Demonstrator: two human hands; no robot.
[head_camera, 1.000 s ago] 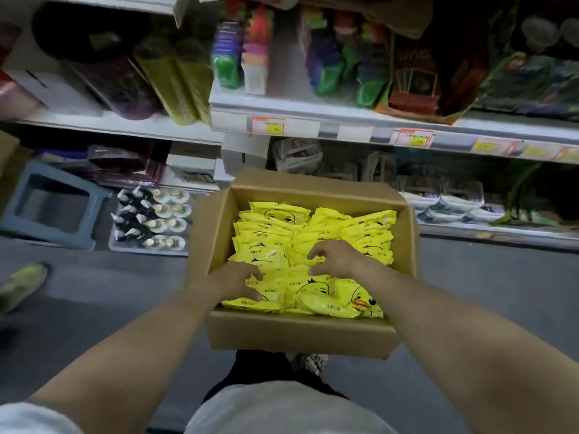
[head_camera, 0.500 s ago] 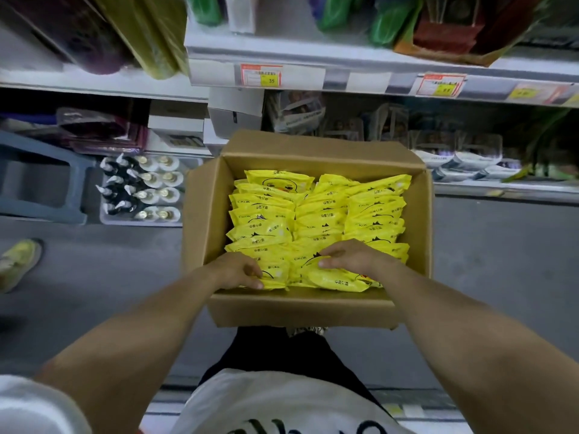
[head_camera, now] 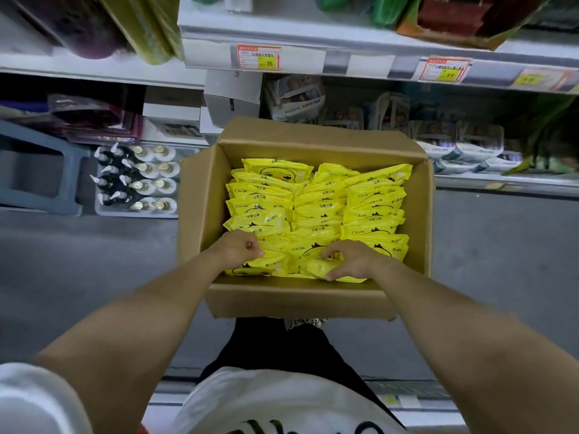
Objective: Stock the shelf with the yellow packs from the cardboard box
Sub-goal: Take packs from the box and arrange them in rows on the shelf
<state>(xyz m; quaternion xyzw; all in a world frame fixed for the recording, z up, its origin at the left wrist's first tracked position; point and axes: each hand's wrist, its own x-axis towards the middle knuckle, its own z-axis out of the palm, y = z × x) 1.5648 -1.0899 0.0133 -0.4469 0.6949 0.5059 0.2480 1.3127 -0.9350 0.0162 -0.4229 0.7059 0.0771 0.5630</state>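
An open cardboard box point(head_camera: 200, 214) sits on the floor in front of me, filled with several yellow packs point(head_camera: 316, 208) printed with a duck face, standing in rows. My left hand point(head_camera: 238, 247) is closed around packs at the box's near left. My right hand point(head_camera: 351, 260) curls over a yellow pack point(head_camera: 316, 267) at the near middle, fingers wrapped around it. Both hands are inside the box, close to its near wall. The shelf point(head_camera: 344, 62) with price labels runs across the top of the view.
A tray of small bottles point(head_camera: 138, 180) stands on the floor left of the box, beside a grey-blue plastic stool point(head_camera: 47, 170). White cartons point(head_camera: 232, 98) sit behind the box on the low shelf. Packaged goods line the lower shelf at right point(head_camera: 463, 148). Grey floor lies either side.
The view has tilted down and moved closer to the box. Both hands have shifted toward the box's near wall and closed tighter on the front packs.
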